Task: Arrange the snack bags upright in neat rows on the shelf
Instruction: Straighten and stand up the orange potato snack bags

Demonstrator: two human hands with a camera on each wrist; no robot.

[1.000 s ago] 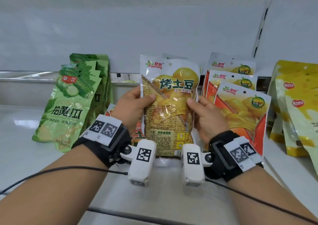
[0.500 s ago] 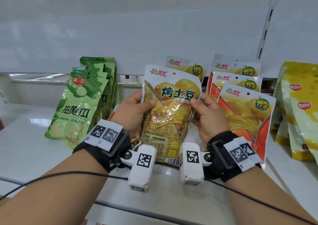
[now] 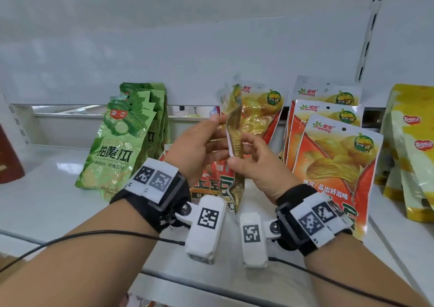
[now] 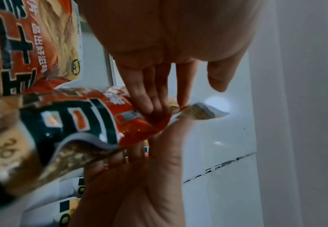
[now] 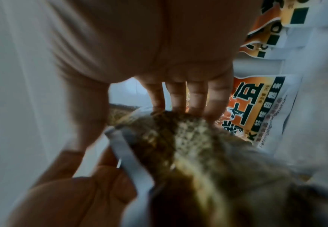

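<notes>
Now the bag, face-on a moment ago, is edge-on at frame centre, above the shelf. Both hands pinch it, turning it for the row at right.

A snack bag is held edge-on between the left hand and the right hand, above the shelf. Behind it another bag leans against the back wall. Below the hands a bag lies flat on the shelf. To the left a row of bags stands one behind another. To the right stands a row of three bags; further right, more bags stand at the shelf's end.
</notes>
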